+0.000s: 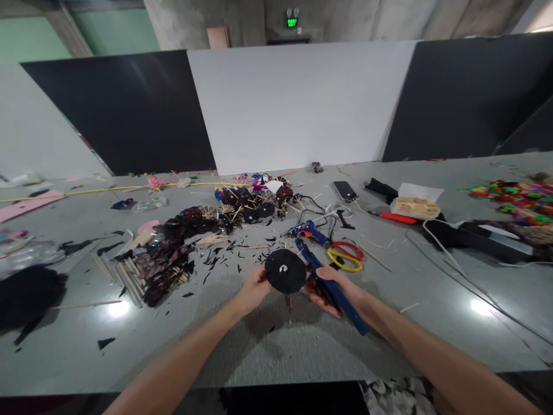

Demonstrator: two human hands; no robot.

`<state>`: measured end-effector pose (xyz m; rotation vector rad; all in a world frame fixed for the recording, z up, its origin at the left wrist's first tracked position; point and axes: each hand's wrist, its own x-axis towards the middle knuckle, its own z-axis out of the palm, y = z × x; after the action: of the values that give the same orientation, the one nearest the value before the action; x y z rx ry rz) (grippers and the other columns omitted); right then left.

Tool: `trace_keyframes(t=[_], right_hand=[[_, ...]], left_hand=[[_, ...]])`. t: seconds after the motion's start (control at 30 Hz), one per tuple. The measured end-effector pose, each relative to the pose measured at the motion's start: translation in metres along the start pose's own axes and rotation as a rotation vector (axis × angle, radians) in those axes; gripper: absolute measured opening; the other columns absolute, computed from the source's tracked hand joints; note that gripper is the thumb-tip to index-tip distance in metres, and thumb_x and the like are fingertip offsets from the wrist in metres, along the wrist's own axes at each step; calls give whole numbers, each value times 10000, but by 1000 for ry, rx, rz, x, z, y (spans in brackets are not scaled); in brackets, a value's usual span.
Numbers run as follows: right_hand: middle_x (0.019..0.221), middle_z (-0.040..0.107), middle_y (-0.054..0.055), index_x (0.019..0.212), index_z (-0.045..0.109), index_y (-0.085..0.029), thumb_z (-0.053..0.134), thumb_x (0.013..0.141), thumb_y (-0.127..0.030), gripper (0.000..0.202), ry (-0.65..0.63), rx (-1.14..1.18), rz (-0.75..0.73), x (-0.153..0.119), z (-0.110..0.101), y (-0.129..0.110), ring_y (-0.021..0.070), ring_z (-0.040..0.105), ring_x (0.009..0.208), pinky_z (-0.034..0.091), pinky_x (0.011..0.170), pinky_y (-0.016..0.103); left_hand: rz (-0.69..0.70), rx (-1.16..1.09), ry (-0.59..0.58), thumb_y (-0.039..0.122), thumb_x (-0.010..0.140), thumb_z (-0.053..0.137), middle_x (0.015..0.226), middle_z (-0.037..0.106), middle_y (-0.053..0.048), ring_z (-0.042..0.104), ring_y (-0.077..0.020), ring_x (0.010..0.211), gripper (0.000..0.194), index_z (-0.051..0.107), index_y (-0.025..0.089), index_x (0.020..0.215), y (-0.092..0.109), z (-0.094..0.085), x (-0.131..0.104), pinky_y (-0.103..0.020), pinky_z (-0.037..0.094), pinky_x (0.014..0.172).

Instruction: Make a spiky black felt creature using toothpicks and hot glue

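My left hand (pixel 254 289) grips a round black disc (pixel 285 275) from its left side, fingers partly hidden behind it. The disc has a small white mark at its centre, and a thin stick shows below it. In my right hand (pixel 345 283) is a long dark blue two-armed tool (pixel 343 302), with the thumb on top and fingers beneath. Its far end lies close to the disc's right edge; whether they touch I cannot tell. Just beyond is a blue glue gun (pixel 314 233), near scissors with red and yellow handles (pixel 344 259).
Black scraps (pixel 216 253) and wooden sticks (pixel 127 282) litter the grey table (pixel 259 357). Spiky stick-and-disc pieces (pixel 259 202) are heaped at the back. A phone (pixel 344 190), a red-handled cutter (pixel 397 218), a tissue pack (pixel 415 206) and cables (pixel 466 282) lie rightward.
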<state>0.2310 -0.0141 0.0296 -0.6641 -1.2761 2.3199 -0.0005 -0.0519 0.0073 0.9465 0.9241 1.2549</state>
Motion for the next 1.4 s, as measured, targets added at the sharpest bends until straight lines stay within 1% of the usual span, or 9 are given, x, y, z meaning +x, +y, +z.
trace_keyframes(t=[0.13, 0.23, 0.37, 0.47, 0.6, 0.8, 0.97, 1.17, 1.4], right_hand=[[578, 634, -59, 1000, 417, -243, 642, 794, -694, 545, -43, -63, 43, 0, 0, 3, 103, 462, 277, 375, 254, 180], [591, 644, -61, 984, 394, -251, 646, 800, -683, 533, -58, -77, 88, 0, 0, 3, 115, 504, 294, 389, 255, 179], [579, 644, -46, 977, 472, -217, 628, 829, -653, 486, -86, -52, 98, 0, 0, 1, 126, 543, 304, 403, 251, 181], [545, 631, -26, 876, 528, -190, 616, 841, -637, 457, -116, -49, 106, 0, -1, 1, 131, 549, 298, 412, 243, 186], [536, 633, -9, 780, 541, -181, 616, 829, -639, 467, -123, -46, 138, 1, 0, 1, 140, 574, 308, 412, 233, 189], [560, 655, -4, 838, 522, -194, 664, 796, -644, 473, -113, -27, 159, 1, 1, -1, 157, 602, 326, 424, 243, 189], [582, 666, -26, 1009, 492, -209, 673, 811, -641, 508, -119, -44, 160, -1, -1, 0, 173, 603, 324, 432, 242, 203], [572, 650, -16, 975, 513, -185, 631, 838, -613, 465, -133, -42, 161, 1, 0, 0, 155, 581, 314, 432, 246, 194], [564, 650, -36, 1100, 478, -187, 611, 865, -598, 492, -135, -48, 112, 1, 0, 1, 153, 548, 284, 433, 248, 206]], left_hand=[[-20, 20, 4, 582, 538, 954, 758, 704, -38, 594, -134, 676, 580, 764, 138, 859, 2, 1, 0, -235, 513, 639], [-28, 37, 12, 564, 516, 959, 709, 677, -16, 564, -119, 642, 554, 731, 138, 786, 4, 3, 0, -231, 500, 622], [-21, 20, 7, 578, 531, 951, 742, 696, -30, 577, -124, 657, 562, 741, 138, 811, 5, 3, 0, -231, 509, 625], [-28, 26, 17, 573, 530, 954, 779, 716, -52, 617, -149, 707, 570, 748, 136, 833, 4, 2, 0, -245, 525, 657], [-37, 21, 21, 532, 532, 960, 789, 718, -53, 625, -155, 715, 535, 745, 146, 833, 1, 0, 0, -253, 526, 666], [-23, 44, 22, 479, 564, 942, 783, 705, -45, 621, -159, 721, 473, 732, 154, 836, -2, -3, 1, -254, 513, 658], [34, 60, 63, 448, 508, 965, 807, 716, -40, 626, -176, 780, 483, 727, 167, 821, -1, -9, 3, -271, 522, 730], [44, 96, 39, 433, 518, 955, 807, 724, -38, 592, -172, 768, 437, 732, 163, 780, 7, -5, 2, -275, 513, 744], [47, 106, 11, 415, 555, 931, 776, 689, -30, 582, -168, 751, 409, 727, 156, 797, 3, -8, 3, -267, 499, 712]])
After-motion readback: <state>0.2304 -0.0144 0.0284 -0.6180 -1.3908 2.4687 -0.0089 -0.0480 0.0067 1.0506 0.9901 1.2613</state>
